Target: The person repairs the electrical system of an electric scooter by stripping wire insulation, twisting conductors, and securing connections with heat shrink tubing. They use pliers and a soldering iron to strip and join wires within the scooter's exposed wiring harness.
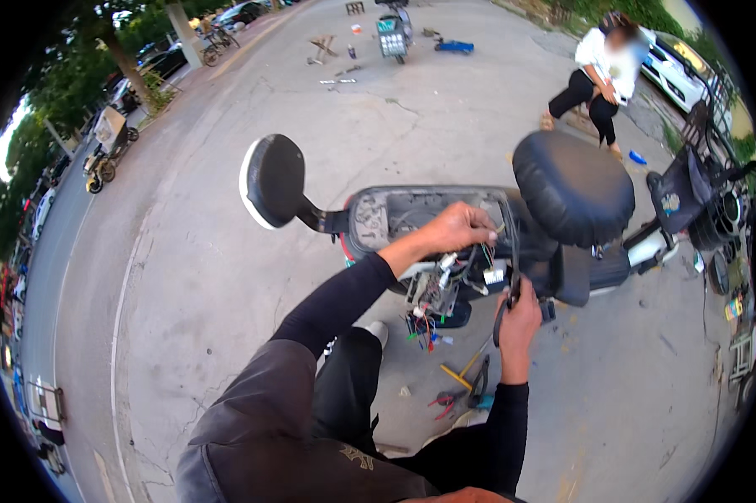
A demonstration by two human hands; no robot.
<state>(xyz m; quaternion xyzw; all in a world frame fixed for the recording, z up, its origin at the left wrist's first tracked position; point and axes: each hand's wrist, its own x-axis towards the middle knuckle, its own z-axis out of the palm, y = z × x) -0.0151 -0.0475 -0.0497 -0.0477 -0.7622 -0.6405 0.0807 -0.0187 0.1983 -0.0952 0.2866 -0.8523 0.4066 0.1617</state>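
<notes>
Some wires (487, 252) sit between pinching left fingers (481, 219) — right fingers (526, 292) grasp black cable (514, 255).

Single fisheye view, head-mounted, facing down and forward over the wearer's arms. Left hand (459, 228), right hand (522, 314) and scooter (572, 277) lie central, at close range; the distant road (55, 310) bends along the left rim.

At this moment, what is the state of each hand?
Left hand: closed, pinching thin wires.
Right hand: closed, holding a black cable.
</notes>
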